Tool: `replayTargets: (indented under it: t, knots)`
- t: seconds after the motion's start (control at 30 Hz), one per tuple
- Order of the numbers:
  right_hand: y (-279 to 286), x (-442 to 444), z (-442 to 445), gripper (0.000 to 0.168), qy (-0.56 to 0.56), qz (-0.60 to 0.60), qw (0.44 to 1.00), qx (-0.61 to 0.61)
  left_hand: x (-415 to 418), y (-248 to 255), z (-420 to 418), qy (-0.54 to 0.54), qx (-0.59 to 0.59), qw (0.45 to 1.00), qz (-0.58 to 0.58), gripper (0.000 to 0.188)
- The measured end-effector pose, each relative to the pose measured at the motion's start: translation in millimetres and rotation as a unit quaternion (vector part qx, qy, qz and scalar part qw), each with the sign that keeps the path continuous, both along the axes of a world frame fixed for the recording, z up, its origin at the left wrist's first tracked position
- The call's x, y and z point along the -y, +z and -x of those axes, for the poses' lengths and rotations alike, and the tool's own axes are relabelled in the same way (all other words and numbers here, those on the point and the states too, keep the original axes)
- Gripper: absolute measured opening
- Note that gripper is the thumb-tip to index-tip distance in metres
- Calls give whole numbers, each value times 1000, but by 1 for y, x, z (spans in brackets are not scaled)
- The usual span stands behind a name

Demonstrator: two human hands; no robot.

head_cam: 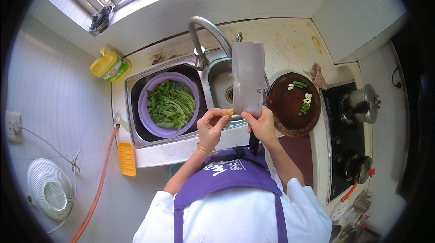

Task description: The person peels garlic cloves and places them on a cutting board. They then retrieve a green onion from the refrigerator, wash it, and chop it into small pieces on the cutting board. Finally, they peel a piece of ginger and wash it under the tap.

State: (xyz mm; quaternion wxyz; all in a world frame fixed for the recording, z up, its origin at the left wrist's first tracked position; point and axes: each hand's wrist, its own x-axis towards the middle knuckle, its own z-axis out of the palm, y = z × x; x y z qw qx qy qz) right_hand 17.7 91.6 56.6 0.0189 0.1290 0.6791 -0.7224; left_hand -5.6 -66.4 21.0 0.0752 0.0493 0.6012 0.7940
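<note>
Between the thumb and fingers of my left hand (pixel 211 125) is a small pale yellow piece, likely ginger (pixel 228 112). My right hand (pixel 261 125) grips a broad cleaver (pixel 248 76) low on its blade, with the black handle (pixel 254 143) hanging below. The blade points away from me over the small sink basin (pixel 217 80) and partly hides it. The ginger is close beside the blade's lower left corner. To the right, a round dark wooden chopping board (pixel 289 107) carries peeled garlic cloves (pixel 307 97), chopped green pieces (pixel 304 108) and longer green pieces (pixel 299 84).
Leafy greens (pixel 170 103) fill a purple basin (pixel 142 112) in the larger sink. The faucet (pixel 207 25) arches behind the cleaver. A yellow detergent jug (pixel 109 66) stands at left. A pressure cooker (pixel 363 103) and a pan (pixel 362 168) sit on the black gas stove (pixel 343 124); a cloth (pixel 318 76) lies near the board.
</note>
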Motion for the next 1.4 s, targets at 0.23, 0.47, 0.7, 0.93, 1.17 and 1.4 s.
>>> replayTargets:
  t: [0.23, 0.47, 0.7, 0.93, 1.17, 1.4]
  knots:
    - [11, 7, -2, 9, -14, -6, 1000, -15, -2, -3, -1, 10, -15, 1000, -4, 11]
    - [-3, -5, 1, 19, 0, 42, 999, -14, 0, -2, -1, -14, 2, 1000, -18, 11]
    - [4, -3, 3, 16, 3, 35, 999, -20, -2, 3, -4, 17, -27, 999, -9, 11]
    - [-1, -1, 1, 19, 1, 7, 1000, -6, 3, -3, 2, -16, 136, 985, -105, 14]
    - [-3, -6, 2, 24, 37, 2, 999, -17, 12, -9, 12, -76, 227, 957, -166, 16]
    - [1, 1, -1, 24, 49, -51, 997, -29, 7, -8, 10, -47, 284, 936, -205, 11]
